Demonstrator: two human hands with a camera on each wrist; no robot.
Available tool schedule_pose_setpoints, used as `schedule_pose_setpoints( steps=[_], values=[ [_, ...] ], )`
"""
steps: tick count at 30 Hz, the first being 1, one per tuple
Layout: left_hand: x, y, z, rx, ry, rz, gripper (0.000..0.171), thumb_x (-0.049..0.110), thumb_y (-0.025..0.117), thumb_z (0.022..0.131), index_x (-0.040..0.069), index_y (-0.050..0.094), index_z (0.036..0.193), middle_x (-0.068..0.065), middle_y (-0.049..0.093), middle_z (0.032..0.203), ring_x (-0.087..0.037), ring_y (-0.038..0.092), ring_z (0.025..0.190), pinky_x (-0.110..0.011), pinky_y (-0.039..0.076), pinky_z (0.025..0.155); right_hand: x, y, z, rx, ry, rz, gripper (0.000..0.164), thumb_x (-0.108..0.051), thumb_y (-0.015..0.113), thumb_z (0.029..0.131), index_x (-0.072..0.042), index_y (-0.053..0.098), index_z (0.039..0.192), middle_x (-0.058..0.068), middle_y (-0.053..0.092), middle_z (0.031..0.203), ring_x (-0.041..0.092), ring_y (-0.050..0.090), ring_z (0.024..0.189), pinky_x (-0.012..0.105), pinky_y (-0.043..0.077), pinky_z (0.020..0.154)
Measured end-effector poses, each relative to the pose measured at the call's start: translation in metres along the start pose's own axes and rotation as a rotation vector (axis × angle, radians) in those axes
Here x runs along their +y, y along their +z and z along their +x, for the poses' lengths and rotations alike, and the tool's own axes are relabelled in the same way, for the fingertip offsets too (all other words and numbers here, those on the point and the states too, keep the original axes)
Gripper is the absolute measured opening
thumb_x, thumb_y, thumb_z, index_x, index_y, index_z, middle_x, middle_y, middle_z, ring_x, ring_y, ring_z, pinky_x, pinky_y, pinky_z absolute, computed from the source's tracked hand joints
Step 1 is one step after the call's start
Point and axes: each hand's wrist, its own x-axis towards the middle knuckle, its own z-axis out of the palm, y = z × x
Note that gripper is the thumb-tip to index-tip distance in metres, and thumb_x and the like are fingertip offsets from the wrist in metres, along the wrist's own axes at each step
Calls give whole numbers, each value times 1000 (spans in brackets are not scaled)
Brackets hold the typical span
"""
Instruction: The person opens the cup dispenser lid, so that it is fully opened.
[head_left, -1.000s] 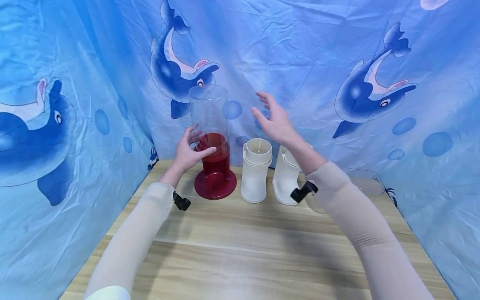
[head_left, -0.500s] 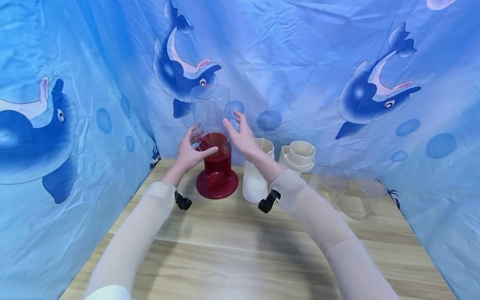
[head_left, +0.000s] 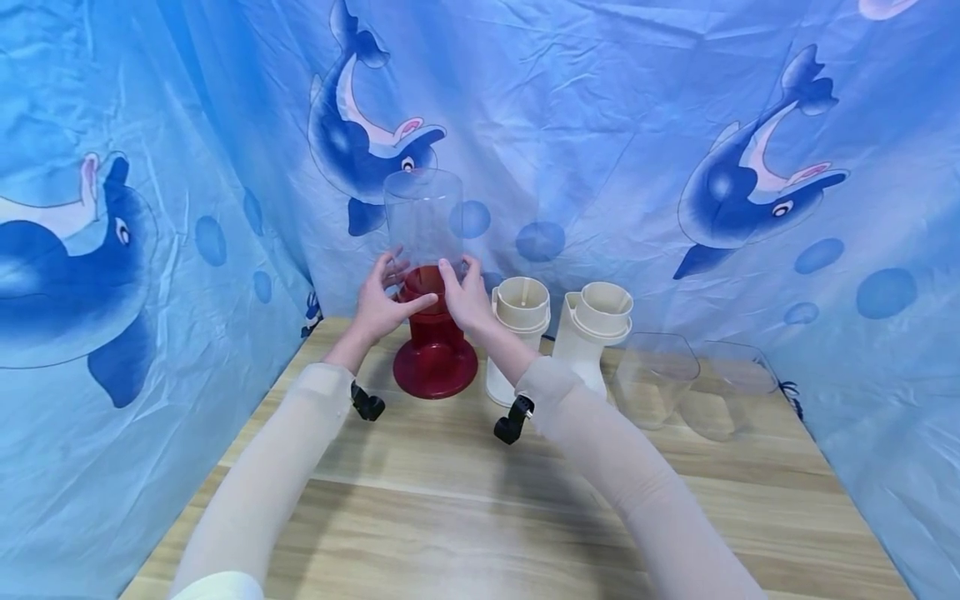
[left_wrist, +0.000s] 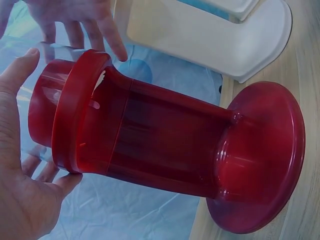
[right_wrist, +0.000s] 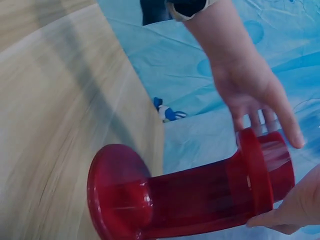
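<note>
A clear plastic cylinder stands upright on a red base with a round foot and a raised collar. My left hand cups the cylinder's lower end from the left, thumb in front and fingers behind. From the right, my right hand holds the same end, its thumb across the front. The left wrist view shows the red base lengthwise between both hands. In the right wrist view, fingertips of my right hand lie at the red collar.
Two white elbow-shaped bases stand just right of the red one. Farther right, two clear containers rest on the wooden table. Blue dolphin-print cloth hangs behind and at the sides.
My right hand has come down and left from above the white bases to the cylinder's right side. My left hand has stayed in place at the cylinder.
</note>
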Motion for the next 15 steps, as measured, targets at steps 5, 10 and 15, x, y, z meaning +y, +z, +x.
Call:
schedule_pose_setpoints(
  steps=[5,10,15],
  values=[
    [3,3,0,0,18,-17,98,32,92,85,17,36,164,-20,53,159,-39,54,145,-61,51,115,6,-2,0,-17,20,-4,71,-60,40,110,-14,27,163,18,45,161,34,46,151,51,37,129],
    [11,2,-4,16,22,-26,97,29,93,83,15,40,163,-20,56,156,-39,56,141,-60,53,113,5,-5,-4,-62,2,-24,74,-60,38,111,-12,22,164,21,44,160,36,44,152,52,36,129],
    [20,-3,-12,48,32,-27,96,27,94,82,12,43,161,-20,59,154,-38,59,138,-58,56,110,-1,-8,-11,-97,-44,-89,79,-60,38,110,-9,16,167,26,40,162,38,40,155,53,34,130]
  ],
)
